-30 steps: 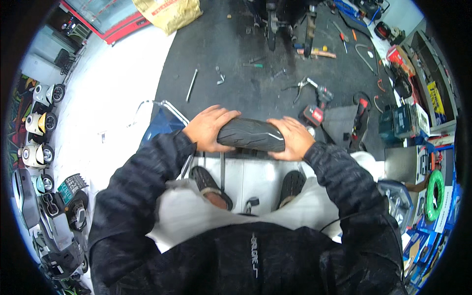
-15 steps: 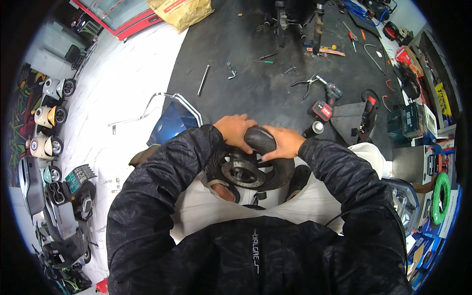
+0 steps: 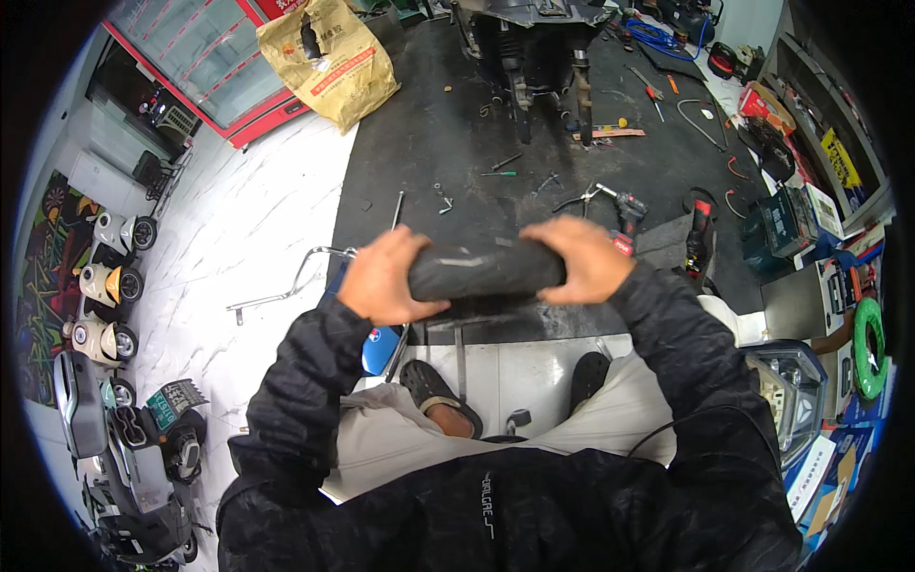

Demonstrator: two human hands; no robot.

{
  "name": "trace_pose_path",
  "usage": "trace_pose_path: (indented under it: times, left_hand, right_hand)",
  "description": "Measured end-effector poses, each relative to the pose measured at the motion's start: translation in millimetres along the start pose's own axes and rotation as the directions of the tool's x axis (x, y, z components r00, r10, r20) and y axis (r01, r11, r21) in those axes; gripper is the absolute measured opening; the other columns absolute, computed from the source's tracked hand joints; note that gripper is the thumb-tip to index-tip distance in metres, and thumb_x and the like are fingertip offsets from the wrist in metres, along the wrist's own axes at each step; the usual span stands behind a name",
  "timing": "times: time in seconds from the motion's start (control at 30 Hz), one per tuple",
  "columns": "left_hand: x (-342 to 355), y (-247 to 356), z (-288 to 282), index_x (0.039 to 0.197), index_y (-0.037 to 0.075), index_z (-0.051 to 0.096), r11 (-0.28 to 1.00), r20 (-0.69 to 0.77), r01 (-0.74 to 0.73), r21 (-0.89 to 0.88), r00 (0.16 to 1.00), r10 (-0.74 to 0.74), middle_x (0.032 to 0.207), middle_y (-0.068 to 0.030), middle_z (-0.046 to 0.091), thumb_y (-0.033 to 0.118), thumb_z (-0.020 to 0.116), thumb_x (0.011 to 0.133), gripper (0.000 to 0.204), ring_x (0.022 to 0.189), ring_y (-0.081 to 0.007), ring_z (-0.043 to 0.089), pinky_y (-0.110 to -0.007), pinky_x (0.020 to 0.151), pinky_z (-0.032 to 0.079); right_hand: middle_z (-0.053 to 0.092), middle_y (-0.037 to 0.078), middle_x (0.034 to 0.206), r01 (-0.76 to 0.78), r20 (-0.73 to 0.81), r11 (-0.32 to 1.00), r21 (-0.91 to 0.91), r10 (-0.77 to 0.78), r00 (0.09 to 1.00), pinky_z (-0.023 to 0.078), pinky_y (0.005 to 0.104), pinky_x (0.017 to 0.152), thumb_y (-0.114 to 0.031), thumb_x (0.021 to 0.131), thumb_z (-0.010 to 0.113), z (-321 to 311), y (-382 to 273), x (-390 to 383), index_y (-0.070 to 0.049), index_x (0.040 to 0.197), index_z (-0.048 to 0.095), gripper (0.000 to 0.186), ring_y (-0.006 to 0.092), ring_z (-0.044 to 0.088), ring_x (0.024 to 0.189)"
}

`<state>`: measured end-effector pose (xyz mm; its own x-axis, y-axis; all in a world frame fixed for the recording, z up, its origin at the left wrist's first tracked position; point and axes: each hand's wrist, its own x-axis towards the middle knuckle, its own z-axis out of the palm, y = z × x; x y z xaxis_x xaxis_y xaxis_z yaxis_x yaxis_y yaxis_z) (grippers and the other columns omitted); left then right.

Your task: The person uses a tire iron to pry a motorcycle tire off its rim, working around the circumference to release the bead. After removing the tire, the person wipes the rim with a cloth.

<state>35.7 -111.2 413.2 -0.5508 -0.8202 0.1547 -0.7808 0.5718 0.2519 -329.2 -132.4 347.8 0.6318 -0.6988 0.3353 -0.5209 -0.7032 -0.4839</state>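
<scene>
A black scooter wheel [image 3: 486, 274] is held up in front of me, its tyre tread turned toward my view. The rim and brake disc are hidden behind the tyre. My left hand [image 3: 389, 276] grips the tyre's left end, with the thumb underneath. Around the right end curls my right hand [image 3: 583, 262], slightly blurred. Both are closed on the tyre, which is off the floor. Below it show my two feet in dark clogs [image 3: 434, 393] on pale tiles.
A dark mat [image 3: 400, 133] bears a cordless impact wrench [image 3: 624, 212], pliers [image 3: 583, 200], a green-handled screwdriver [image 3: 498, 173] and other tools. A partly dismantled scooter [image 3: 534, 57] stands at the far side. Left are parked scooters [image 3: 114, 284]; right, a headlight unit [image 3: 789, 396] and green tyre [image 3: 869, 348].
Both hands have raised the wheel from between my legs and turned it, so the tread now shows instead of the hub and disc. The whole view has tilted farther forward.
</scene>
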Motion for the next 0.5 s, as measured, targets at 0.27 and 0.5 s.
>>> trace_pose_path:
  times: [0.27, 0.5]
  left_hand:
    - [-26.0, -52.0, -83.9, 0.146, -0.006, 0.058, 0.819, -0.387, -0.118, -0.561, 0.912, -0.134, 0.132, -0.0154, 0.067, 0.048, 0.1, 0.074, 0.1, 0.124, -0.026, 0.066, -0.041, 0.112, 0.049]
    - [22.6, -28.2, 46.7, 0.165, 0.0, 0.046, 0.881, 0.15, 0.152, -0.447, 0.984, -0.093, 0.155, -0.0225, 0.06, 0.042, 0.101, 0.078, 0.112, 0.146, -0.0368, 0.058, -0.045, 0.124, 0.046]
  right_hand:
    - [0.074, 0.014, 0.143, 0.04, -0.433, 0.849, 0.526, 0.227, 0.872, 0.05, 0.0394, 0.118, -0.032, 0.074, 0.105, -97.5, -4.0, 47.6, -0.001, 0.156, 0.059, 0.099, 0.0252, 0.069, 0.134]
    - [0.066, 0.02, 0.15, -0.158, 0.025, 0.983, 0.093, 0.157, 0.987, 0.049, 0.0477, 0.12, -0.042, 0.075, 0.102, 16.4, 35.9, 11.0, -0.003, 0.155, 0.057, 0.099, 0.0381, 0.064, 0.141]
